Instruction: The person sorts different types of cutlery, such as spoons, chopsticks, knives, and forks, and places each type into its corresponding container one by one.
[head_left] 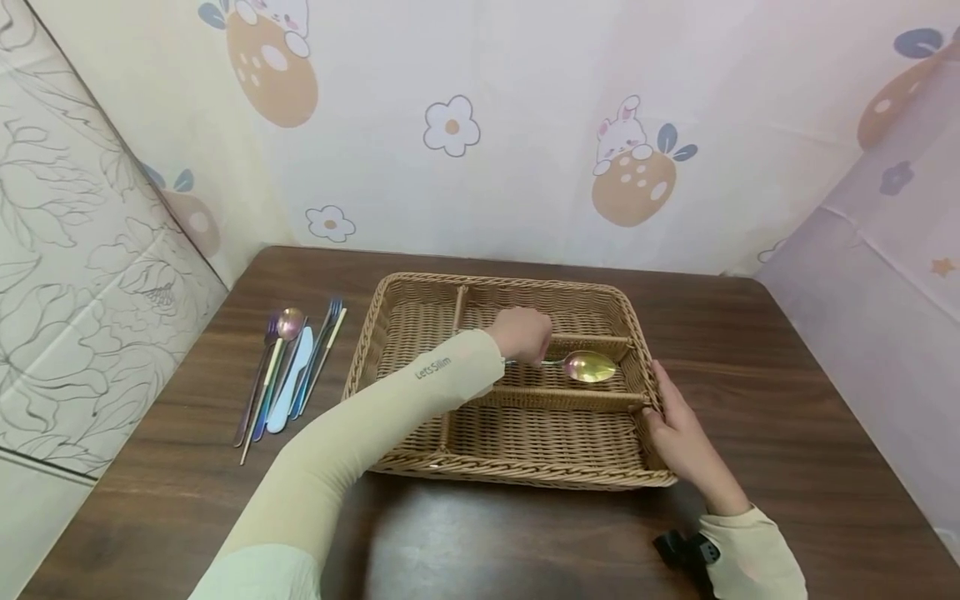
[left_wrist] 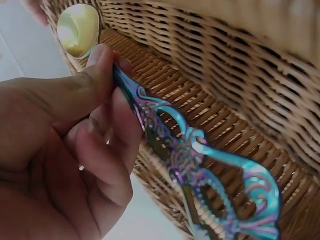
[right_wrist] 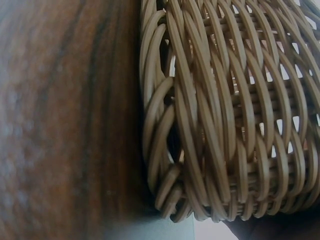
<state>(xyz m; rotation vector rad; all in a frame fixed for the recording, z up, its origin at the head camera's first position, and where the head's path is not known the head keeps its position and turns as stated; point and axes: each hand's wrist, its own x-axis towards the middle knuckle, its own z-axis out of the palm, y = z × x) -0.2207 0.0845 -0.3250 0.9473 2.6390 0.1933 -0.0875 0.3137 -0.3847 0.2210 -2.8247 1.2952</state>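
A woven wicker basket (head_left: 525, 477) with dividers stands mid-table. My left hand (head_left: 528, 352) reaches into it and pinches the handle of a spoon (head_left: 590, 367), whose golden bowl lies in the middle right compartment. In the left wrist view, thumb and fingers (left_wrist: 100, 70) grip the ornate iridescent handle (left_wrist: 175, 145), with the spoon bowl (left_wrist: 78, 29) beyond near the basket wall (left_wrist: 225, 65). My right hand (head_left: 663, 400) rests with straight fingers against the outside of the basket's right wall. The right wrist view shows only that wall (right_wrist: 215, 115) and the table (right_wrist: 60, 120).
Several pieces of coloured cutlery (head_left: 288, 375), forks, a spoon and knives, lie side by side on the brown wooden table (head_left: 787, 400) left of the basket. Patterned walls close in the table at the back and on both sides.
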